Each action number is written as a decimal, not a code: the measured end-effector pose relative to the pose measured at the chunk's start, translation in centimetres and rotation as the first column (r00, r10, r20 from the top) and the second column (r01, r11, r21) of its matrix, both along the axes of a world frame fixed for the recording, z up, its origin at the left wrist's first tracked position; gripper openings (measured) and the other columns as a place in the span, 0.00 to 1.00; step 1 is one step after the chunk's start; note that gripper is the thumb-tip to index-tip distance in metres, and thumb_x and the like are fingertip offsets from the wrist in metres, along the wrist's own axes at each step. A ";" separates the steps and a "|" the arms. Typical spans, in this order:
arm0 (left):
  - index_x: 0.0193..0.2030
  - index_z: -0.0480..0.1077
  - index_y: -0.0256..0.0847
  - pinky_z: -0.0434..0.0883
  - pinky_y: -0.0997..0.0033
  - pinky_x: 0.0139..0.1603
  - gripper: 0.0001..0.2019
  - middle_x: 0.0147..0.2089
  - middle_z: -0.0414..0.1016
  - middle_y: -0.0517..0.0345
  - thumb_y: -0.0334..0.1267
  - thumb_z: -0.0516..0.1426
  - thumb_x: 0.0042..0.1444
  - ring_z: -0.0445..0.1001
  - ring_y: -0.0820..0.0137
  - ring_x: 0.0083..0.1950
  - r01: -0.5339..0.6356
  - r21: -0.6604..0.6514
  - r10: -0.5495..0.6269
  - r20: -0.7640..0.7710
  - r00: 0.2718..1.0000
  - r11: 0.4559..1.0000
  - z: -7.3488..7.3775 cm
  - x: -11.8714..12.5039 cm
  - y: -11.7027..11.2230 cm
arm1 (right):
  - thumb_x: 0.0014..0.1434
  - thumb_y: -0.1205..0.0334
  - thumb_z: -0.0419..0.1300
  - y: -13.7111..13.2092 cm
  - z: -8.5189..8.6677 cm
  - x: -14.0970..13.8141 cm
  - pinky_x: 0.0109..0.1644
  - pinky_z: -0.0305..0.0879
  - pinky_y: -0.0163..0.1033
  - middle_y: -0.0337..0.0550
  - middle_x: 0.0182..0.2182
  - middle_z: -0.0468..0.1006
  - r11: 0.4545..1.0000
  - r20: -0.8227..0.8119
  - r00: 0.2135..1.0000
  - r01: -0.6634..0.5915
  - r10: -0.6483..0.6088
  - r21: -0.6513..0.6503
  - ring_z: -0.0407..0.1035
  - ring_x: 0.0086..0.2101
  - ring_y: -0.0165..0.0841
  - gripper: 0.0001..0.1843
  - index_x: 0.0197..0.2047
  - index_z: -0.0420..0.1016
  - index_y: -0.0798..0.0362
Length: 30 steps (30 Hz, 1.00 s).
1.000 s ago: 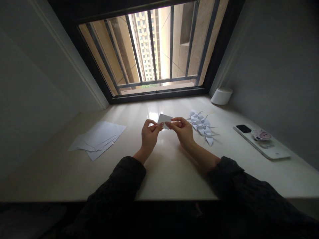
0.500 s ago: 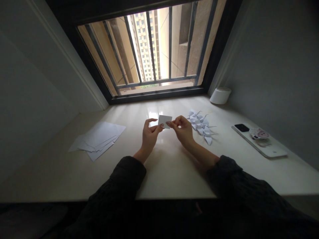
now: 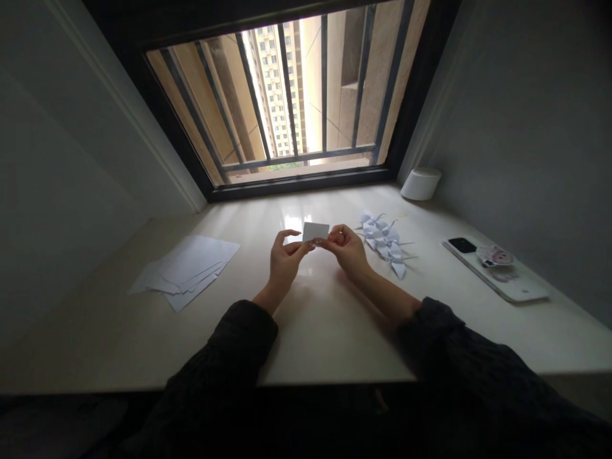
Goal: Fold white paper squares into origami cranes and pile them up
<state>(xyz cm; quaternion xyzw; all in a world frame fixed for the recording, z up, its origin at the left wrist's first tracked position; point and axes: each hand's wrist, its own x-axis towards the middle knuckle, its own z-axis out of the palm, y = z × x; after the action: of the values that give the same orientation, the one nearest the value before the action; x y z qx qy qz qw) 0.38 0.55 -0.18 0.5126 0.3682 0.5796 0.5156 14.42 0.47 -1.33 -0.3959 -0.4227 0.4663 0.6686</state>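
A small folded square of white paper point(image 3: 316, 231) is held up above the table, between both hands. My left hand point(image 3: 285, 258) pinches its lower left edge between thumb and fingers, the index finger curved out to the side. My right hand point(image 3: 348, 250) grips the lower edge, its thumb close to the left thumb and the other fingers curled. The fingers behind the sheet are partly hidden. Just right of my right hand lies a cluster of several folded paper cranes point(image 3: 384, 239).
Several loose white paper sheets point(image 3: 186, 264) lie fanned on the left of the pale table point(image 3: 329, 344). A phone point(image 3: 495, 271) with a cartoon grip rests at the right. A white cylindrical object point(image 3: 421, 184) stands in the far right corner below the barred window point(image 3: 296, 95).
My right thumb has slid left and down along the paper's lower edge, meeting the left thumb. The paper stays in both hands, and the view has shifted slightly.
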 end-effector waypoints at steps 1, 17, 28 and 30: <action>0.41 0.61 0.40 0.72 0.66 0.41 0.22 0.29 0.80 0.56 0.40 0.67 0.43 0.79 0.66 0.33 -0.005 -0.006 0.005 0.002 1.000 1.000 0.0 0.0 0.0 | 0.35 0.56 0.73 0.0 0.0 0.0 0.34 0.66 0.37 0.29 0.20 0.70 1.000 -0.021 1.000 -0.009 0.009 0.002 0.68 0.24 0.28 0.23 0.28 0.63 0.50; 0.42 0.64 0.38 0.71 0.65 0.42 0.23 0.30 0.79 0.54 0.41 0.67 0.42 0.79 0.66 0.34 0.022 -0.075 -0.025 -0.039 0.999 0.997 -0.6 -0.1 0.6 | 0.44 0.51 0.68 0.3 -0.8 0.1 0.33 0.66 0.37 0.34 0.26 0.72 0.989 0.158 0.978 0.126 -0.136 0.071 0.69 0.28 0.30 0.19 0.30 0.62 0.49; 0.44 0.63 0.38 0.71 0.65 0.42 0.22 0.31 0.79 0.54 0.39 0.66 0.44 0.78 0.66 0.36 0.141 -0.069 -0.148 -0.112 0.983 0.988 -1.0 -0.1 0.5 | 0.41 0.54 0.69 0.3 -0.6 -0.2 0.34 0.65 0.37 0.34 0.24 0.74 0.998 -0.028 0.997 0.070 -0.070 -0.011 0.68 0.26 0.29 0.20 0.32 0.63 0.50; 0.43 0.64 0.38 0.71 0.65 0.41 0.21 0.31 0.79 0.54 0.40 0.66 0.45 0.78 0.65 0.36 0.190 -0.055 -0.196 -0.146 0.970 0.980 -1.1 -0.2 0.4 | 0.42 0.55 0.69 0.3 -0.7 -0.1 0.33 0.65 0.38 0.33 0.24 0.73 0.998 -0.014 0.998 0.061 -0.061 0.025 0.68 0.26 0.29 0.21 0.30 0.60 0.49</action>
<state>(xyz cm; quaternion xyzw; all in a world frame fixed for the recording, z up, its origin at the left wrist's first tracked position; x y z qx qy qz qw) 0.22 0.99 -1.30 0.5779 0.3660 0.4786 0.5505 14.27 0.79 -2.00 -0.3970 -0.4119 0.4431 0.6902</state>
